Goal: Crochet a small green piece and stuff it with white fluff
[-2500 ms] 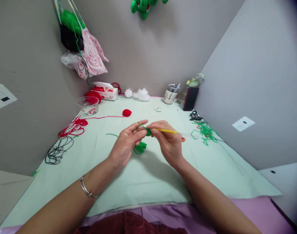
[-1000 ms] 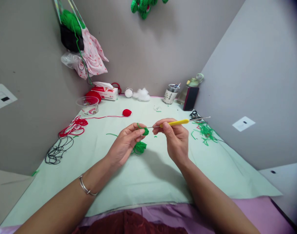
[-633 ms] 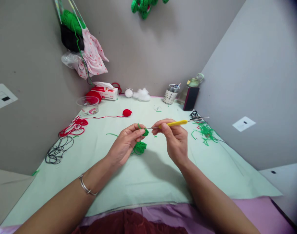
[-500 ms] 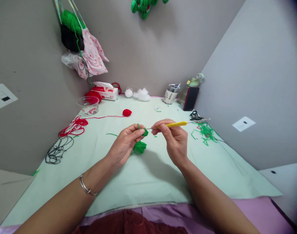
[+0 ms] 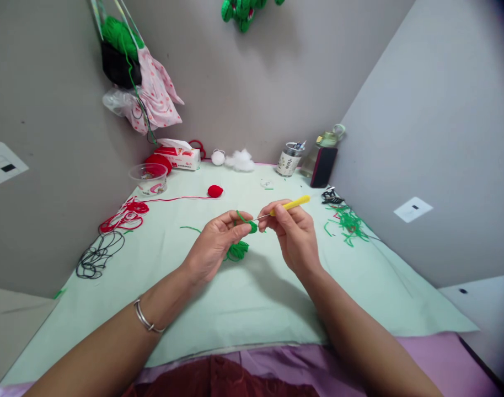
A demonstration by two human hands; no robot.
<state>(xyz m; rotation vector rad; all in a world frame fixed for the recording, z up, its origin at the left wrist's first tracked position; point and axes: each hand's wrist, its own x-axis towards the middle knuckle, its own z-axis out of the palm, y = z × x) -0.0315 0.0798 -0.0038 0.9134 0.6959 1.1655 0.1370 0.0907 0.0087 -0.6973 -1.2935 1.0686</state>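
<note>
My left hand pinches a small green crochet piece between thumb and fingers, with a strand of green yarn running over the forefinger. My right hand is closed round a crochet hook with a yellow handle. Its thin metal shaft points left and down to the crochet piece, and the tip is too small to make out. Below the left fingers a small bundle of green yarn lies on the pale green cloth, partly hidden by the hand.
A red yarn ball lies beyond the hands. Red yarn and a dark cord lie tangled at left. Green scraps are at right, near black scissors. Behind stand a plastic tub, tissues, a can and a phone.
The yellow hook has tilted, its handle end moving left and up and its shaft now slanting down to the left. The green piece has shifted slightly right and down in my left fingers.
</note>
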